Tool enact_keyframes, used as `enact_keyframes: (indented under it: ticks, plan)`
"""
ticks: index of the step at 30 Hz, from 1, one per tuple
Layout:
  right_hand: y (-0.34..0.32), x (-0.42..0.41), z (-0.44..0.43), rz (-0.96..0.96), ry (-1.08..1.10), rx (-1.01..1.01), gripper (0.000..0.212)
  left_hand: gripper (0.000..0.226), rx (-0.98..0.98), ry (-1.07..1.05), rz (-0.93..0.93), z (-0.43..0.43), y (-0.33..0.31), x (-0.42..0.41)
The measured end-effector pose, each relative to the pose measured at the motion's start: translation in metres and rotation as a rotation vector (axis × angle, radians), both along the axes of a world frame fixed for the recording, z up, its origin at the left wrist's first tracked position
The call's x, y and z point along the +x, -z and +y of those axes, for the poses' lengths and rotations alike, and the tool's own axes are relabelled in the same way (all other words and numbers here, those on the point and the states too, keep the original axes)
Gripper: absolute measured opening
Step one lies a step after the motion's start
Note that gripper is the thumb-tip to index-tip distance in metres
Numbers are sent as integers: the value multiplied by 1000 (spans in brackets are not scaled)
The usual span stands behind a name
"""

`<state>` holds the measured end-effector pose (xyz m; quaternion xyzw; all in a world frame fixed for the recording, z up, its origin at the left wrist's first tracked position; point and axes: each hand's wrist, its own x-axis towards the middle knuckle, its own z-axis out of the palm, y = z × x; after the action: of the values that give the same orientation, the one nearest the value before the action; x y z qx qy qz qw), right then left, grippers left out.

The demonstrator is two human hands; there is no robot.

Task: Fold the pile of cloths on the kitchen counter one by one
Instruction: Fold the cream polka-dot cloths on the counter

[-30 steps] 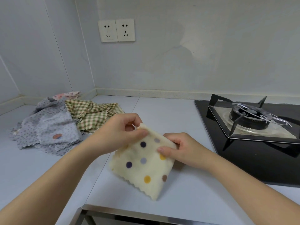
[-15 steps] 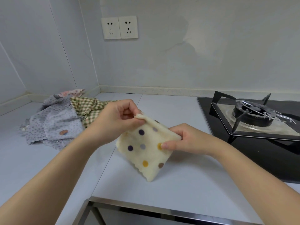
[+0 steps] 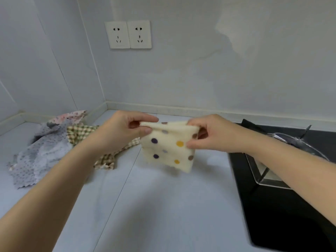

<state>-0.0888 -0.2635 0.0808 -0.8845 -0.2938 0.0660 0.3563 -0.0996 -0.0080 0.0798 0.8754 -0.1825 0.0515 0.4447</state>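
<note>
Whereas half a second ago the cream spotted cloth (image 3: 169, 148) hung as a diamond with its low corner close to the surface (image 3: 163, 206), it now hangs squarer, top edge about level, held clear of the surface.

Count:
- one folded cloth in hand
- a pile at the left showing three patterns: grey dotted cloth (image 3: 41, 155), green checked cloth (image 3: 81, 131), pink floral cloth (image 3: 71, 116)
- two wall sockets (image 3: 130, 34)
- one gas hob (image 3: 283, 206) at the right

The person's left hand (image 3: 125, 131) pinches the top left corner between thumb and forefinger. The right hand (image 3: 212, 135) pinches the right edge, fingers over the top corner, thumb lower on the front face. Both forearms reach forward, bare.
</note>
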Motion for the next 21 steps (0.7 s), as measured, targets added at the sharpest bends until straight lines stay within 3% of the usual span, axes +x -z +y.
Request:
enact_keyframes:
  ticks: [2,4,7,9,12,14,16,21]
  plan:
    - [-21,8,-8,51,44,245,34,21,-8,68,100,2,-23,12]
    - [-43,9,-14,86,100,361,52,11,13,162,246,5,-46,18]
    - [-83,3,-18,103,141,415,56,43,84,292,425,-12,-90,20]
    - [-108,-1,-17,80,168,421,52,50,8,302,368,-42,-113,17]
    - [-140,-10,-28,104,242,344,37,24,-120,168,188,-77,-141,15]
    - [-154,-18,-42,149,279,224,17,17,-170,149,181,-85,-155,16]
    - [-167,-24,-59,165,327,175,18,18,-176,178,226,-99,-172,14]
    - [-203,-42,-103,150,421,348,16,30,-267,-55,33,-162,-196,-1]
